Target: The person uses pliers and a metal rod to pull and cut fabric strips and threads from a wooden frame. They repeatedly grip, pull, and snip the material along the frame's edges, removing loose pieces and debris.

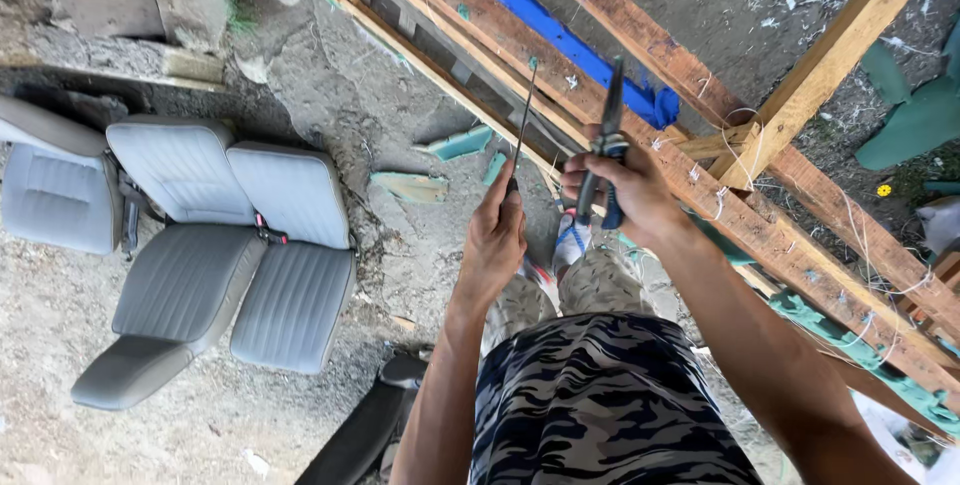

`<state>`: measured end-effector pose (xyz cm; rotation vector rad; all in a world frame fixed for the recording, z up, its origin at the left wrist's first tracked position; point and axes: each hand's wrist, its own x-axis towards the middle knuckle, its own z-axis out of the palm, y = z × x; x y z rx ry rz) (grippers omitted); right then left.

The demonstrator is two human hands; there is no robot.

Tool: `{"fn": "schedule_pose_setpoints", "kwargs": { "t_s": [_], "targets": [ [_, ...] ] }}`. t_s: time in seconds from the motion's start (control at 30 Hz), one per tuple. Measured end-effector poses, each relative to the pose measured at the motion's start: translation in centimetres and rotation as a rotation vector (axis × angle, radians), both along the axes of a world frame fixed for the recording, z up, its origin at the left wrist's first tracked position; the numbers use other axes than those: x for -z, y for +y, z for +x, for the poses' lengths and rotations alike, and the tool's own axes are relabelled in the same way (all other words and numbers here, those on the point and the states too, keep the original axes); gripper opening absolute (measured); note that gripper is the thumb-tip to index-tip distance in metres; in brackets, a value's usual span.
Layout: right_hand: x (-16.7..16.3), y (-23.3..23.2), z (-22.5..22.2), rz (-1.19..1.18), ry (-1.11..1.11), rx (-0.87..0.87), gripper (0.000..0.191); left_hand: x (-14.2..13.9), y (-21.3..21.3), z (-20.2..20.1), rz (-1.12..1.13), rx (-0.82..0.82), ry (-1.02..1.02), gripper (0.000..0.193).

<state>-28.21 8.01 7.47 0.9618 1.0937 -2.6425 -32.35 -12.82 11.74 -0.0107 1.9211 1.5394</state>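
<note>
Far to the left, grey car seats (200, 245) lie on the bare dirt ground (60, 415), their nearest edge well apart from the person, with open ground between them. Scraps of pale green board (412, 185) lie on the cracked ground just beyond.

The left hand (495, 240) is raised at the middle, its fingers (510, 207) clenched around the lower end of a thin metal rod (523, 115) that stands nearly upright, its tip reaching the edge of the wooden frame (560, 75). Just beside it, with a narrow gap between, the right hand (625, 190) has its fingers grasping blue-handled pliers (608, 145), nose pointing up across the timbers.

The frame's long rails run diagonally from upper left down to lower right, closing off the room behind both hands. A blue strip (560, 40) lies between two rails. A paler beam (830, 65) crosses them at the right, white cord (725, 160) tangled at the joint.
</note>
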Motion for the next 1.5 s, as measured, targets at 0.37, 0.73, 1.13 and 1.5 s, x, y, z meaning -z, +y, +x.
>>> {"fn": "schedule_pose_setpoints", "kwargs": {
  "t_s": [0.37, 0.73, 1.13, 1.5],
  "targets": [
    [-0.2, 2.1, 2.2, 0.059, 0.047, -0.022, 0.043, -1.8, 2.2, -0.8, 0.190, -0.323, -0.520, 0.054],
    [-0.7, -0.9, 5.1, 0.156, -0.010, 0.057, 0.038, 15.0, 1.2, 0.1, 0.309, -0.125, 0.212, 0.036],
    [0.9, -2.4, 0.7, -0.458, 0.266, -0.275, 0.052, 7.7, -4.7, -5.3, 0.328, -0.194, 0.127, 0.035],
    [4.7, -3.6, -4.0, -0.732, 0.348, -0.186, 0.053, 7.0, -15.9, 0.3, -0.058, -0.377, -0.038, 0.036]
  ]
}}
